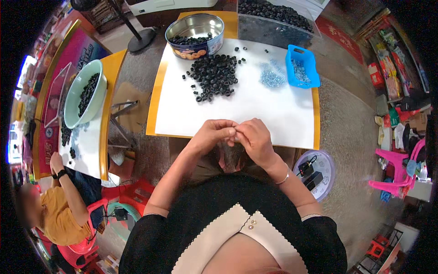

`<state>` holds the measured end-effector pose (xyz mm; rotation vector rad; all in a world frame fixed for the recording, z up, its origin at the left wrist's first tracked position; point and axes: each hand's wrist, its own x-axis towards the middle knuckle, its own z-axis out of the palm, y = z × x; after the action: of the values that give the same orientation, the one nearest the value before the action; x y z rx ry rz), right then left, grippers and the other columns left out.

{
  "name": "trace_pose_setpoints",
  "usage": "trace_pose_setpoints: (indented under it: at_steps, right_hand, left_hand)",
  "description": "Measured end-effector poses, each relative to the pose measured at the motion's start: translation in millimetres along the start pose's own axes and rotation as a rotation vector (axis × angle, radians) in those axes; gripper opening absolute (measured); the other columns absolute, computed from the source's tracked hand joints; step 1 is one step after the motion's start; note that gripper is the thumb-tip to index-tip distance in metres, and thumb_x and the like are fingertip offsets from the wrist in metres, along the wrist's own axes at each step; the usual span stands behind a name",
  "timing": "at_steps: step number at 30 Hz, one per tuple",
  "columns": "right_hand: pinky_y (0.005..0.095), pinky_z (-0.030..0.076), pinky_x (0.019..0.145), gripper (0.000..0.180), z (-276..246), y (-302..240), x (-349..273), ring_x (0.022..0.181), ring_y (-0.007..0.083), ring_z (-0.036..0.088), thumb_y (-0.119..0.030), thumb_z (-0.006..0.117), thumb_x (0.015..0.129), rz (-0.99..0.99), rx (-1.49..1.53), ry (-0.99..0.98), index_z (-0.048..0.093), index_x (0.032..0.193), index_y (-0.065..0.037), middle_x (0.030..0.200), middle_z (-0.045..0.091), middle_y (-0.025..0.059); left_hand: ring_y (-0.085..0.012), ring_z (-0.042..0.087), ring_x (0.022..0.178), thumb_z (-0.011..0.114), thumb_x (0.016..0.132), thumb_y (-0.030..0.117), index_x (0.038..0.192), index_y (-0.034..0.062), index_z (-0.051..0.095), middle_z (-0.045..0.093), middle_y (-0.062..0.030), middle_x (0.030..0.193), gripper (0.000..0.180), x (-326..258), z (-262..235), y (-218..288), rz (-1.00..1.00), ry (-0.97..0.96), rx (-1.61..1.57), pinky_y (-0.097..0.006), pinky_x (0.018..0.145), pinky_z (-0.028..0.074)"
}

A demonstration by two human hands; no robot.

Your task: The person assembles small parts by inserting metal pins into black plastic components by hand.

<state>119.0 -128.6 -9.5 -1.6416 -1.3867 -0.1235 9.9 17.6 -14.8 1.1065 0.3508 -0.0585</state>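
My left hand (213,135) and my right hand (255,140) meet at the near edge of the table, fingertips pinched together. Whatever lies between them is too small or hidden to make out. Beneath and beyond them a white sheet (269,112) covers the tabletop. A loose pile of small black ring-like pieces (213,75) spreads left of the middle, with a few strays around it. To its right is a patch of tiny clear bluish pieces (272,76). More of these sit in a blue plastic basket (316,84) by the table's right edge.
A round tin (214,47) holding black pieces stands at the back left; behind the table is a clear bin (273,33) of them. At far left, a person (64,205) works at another table with a pale green bowl (68,107). A lilac tub (329,176) holds black devices.
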Motion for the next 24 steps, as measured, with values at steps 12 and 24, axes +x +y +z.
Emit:
trace_pose_setpoints:
  at_steps: [12,24]
  right_hand:
    - [0.0368,0.041,0.065,0.019,-5.1,2.1,-7.2,0.072,0.0265,0.052,-0.014,0.069,0.073,0.127,0.201,-0.113,0.056,0.083,-0.006,0.076,0.053,0.0082]
    - [0.0340,0.044,0.075,0.026,0.9,0.9,-13.5,0.086,0.0255,0.052,-0.007,0.067,0.074,0.263,0.114,-0.113,0.060,0.099,-0.004,0.092,0.051,0.0101]
  left_hand:
    - [-0.0090,0.052,0.063,0.057,0.089,0.023,0.109,-0.0011,0.059,0.058,-0.0011,0.077,0.032,-0.5,1.0,-12.3,-0.137,-0.100,-0.181,-0.028,0.044,0.051]
    - [-0.0065,0.049,0.067,0.053,0.092,0.020,0.110,-0.0003,0.059,0.057,0.0006,0.080,0.028,2.5,22.0,-19.5,-0.058,0.206,-0.121,-0.020,0.055,0.041]
